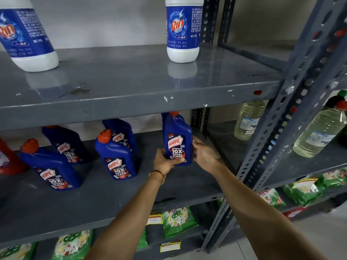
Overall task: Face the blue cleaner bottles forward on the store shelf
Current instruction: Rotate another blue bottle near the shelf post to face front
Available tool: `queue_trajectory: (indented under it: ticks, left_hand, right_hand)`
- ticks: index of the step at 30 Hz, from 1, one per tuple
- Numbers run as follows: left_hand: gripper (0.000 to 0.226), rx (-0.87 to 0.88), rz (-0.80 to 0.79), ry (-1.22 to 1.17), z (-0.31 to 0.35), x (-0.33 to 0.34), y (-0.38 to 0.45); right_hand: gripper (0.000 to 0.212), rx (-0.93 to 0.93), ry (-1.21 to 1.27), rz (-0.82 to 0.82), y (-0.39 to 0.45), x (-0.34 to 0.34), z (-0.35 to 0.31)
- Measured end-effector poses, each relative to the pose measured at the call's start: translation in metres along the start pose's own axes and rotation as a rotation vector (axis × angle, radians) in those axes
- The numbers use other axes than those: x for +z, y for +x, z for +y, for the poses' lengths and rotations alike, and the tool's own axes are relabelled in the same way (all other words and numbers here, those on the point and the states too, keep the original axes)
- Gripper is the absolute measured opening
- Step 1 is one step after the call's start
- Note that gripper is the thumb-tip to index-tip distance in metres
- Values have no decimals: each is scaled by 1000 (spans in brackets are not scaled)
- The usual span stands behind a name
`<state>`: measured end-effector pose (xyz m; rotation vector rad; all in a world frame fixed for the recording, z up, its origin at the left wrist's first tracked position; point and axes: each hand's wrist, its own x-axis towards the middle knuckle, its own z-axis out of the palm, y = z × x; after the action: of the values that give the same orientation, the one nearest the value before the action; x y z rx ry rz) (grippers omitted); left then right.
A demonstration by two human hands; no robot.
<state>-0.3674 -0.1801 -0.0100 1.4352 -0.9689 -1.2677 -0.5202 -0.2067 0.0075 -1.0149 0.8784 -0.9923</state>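
Head view: both hands clamped on one blue bottle (177,140), left hand (165,162) at its lower front, right hand (203,152) around its right side. Upright on middle shelf (112,203), right end, label facing forward. Further left, four more blue bottles (116,156), labels forward, red caps.

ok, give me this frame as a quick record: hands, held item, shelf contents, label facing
left hand: gripping the held bottle's lower left
right hand: against its right side
held bottle: blue Harpic, upright on middle shelf, label forward
other blue bottles: four to the left; front labels visible on all
red bottle: far left, cut off
upper shelf: two white Rin bottles
lower shelf: green packets
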Motion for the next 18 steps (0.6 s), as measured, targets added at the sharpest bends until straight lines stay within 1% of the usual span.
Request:
queue_trajectory:
  ticks: [3, 6, 10, 14, 18]
  left_hand:
    - [68, 64, 132, 174, -5, 8, 4]
    - [72, 77, 192, 272, -10, 15, 8]
    - [72, 53, 260, 357, -14, 21, 11]
    - [71, 43, 269, 401, -19, 20, 15]
    - [71, 48, 228, 427, -18, 17, 17]
  right_hand:
    - [32, 17, 15, 82, 6, 0, 7]
    - [35, 26, 53, 107, 15, -4, 12]
    - [39, 49, 66, 152, 25, -9, 16]
    - [40, 52, 41, 172, 31, -9, 18]
    - [37, 50, 39, 182, 34, -8, 18]
